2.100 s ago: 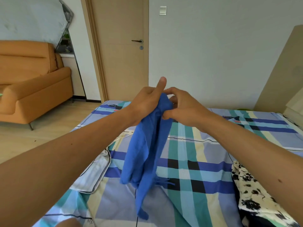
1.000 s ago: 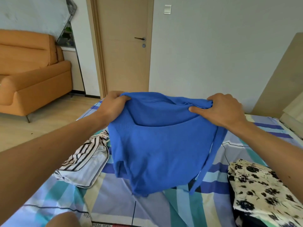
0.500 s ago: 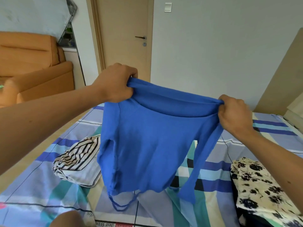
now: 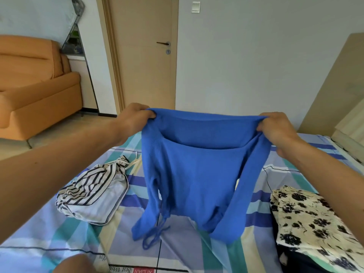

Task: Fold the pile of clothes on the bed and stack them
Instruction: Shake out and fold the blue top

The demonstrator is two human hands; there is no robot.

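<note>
Orange sofa (image 4: pixel 35 91), standing on wooden floor (image 4: pixel 65 131). Beige door (image 4: pixel 145 56), closed, dark lever handle (image 4: pixel 163 43). White switch (image 4: pixel 195 6) on grey wall (image 4: pixel 256 66).

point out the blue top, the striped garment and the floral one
blue top (image 4: pixel 199 174), head view, middle of its front
striped garment (image 4: pixel 92 190), head view, crumpled striped part
floral garment (image 4: pixel 307 219), head view, its upper face

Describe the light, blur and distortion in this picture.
Head view: soft, even daylight, no glare; faint shadow on the bed under the blue top; the wide lens bows the door frame at the left; the top looks sharp, no motion blur.
</note>
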